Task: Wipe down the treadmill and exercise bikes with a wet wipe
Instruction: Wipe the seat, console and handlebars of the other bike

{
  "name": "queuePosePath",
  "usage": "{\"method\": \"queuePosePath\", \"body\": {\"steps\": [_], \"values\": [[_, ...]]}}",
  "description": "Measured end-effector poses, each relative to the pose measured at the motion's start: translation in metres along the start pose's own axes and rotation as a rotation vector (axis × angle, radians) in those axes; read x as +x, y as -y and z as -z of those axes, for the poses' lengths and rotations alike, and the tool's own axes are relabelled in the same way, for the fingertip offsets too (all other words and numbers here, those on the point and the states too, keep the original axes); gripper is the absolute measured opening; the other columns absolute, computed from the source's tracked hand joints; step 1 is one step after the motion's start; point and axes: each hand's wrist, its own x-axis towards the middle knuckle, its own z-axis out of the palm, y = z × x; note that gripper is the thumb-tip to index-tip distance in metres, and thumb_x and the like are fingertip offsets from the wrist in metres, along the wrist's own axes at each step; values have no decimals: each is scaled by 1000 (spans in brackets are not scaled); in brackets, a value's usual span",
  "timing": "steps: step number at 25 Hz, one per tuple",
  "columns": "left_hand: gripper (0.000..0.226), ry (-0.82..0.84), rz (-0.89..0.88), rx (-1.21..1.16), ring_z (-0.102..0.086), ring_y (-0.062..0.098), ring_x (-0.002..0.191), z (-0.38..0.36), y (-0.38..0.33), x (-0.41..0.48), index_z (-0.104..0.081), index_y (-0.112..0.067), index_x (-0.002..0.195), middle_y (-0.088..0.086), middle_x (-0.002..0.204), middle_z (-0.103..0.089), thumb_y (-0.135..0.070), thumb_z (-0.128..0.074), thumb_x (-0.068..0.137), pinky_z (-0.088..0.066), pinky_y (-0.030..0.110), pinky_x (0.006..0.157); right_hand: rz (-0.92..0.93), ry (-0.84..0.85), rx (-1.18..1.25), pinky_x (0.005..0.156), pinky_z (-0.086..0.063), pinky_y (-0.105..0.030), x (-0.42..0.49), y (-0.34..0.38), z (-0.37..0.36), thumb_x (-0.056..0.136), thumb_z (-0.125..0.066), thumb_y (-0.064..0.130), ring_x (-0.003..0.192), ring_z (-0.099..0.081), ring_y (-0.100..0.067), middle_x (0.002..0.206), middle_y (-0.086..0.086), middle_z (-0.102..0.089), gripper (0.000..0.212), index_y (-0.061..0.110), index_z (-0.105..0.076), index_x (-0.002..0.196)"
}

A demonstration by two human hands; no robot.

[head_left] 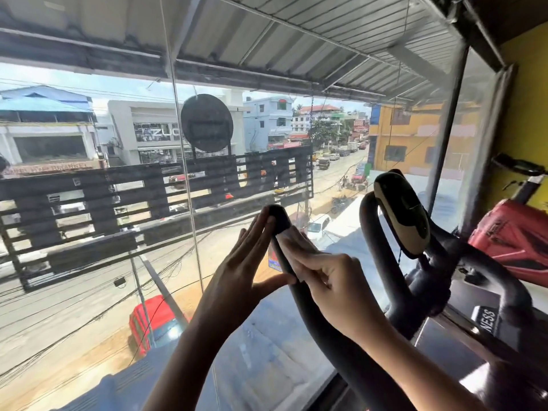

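Observation:
The exercise bike's black left handlebar (308, 315) rises from lower right to a rounded tip (278, 218). My right hand (335, 286) presses a white wet wipe (296, 241) against the bar just below the tip, with the fingers curled over the wipe. My left hand (240, 262) lies flat against the left side of the same bar. Its fingers are straight and reach up to the tip, and its thumb touches the bar lower down. The bike's console (403, 212), black and beige, stands to the right between the handlebar loops.
A large glass window (184, 173) stands directly behind the handlebar, with a street far below. A red exercise bike (513, 235) sits at the right by a yellow wall (527, 120). The bike's dark frame (486, 318) fills the lower right.

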Motion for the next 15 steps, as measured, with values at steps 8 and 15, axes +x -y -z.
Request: {"method": "queuePosePath", "body": {"steps": [8, 15], "values": [[97, 76, -37, 7, -18, 17, 146, -2, 7, -11, -22, -2, 148, 9, 158, -15, -57, -60, 78, -20, 29, 117, -103, -2, 22, 87, -36, -5, 48, 14, 24, 98, -51, 12, 104, -49, 8, 115, 11, -60, 36, 14, -53, 133], [92, 57, -97, 105, -22, 25, 145, -10, 3, -19, -25, -1, 146, 15, 157, -19, -65, -49, 85, -20, 35, 118, -116, 39, -323, 92, -40, -4, -48, 4, 5, 92, -45, 12, 106, -64, -14, 127, -10, -62, 48, 4, -45, 140]]}}
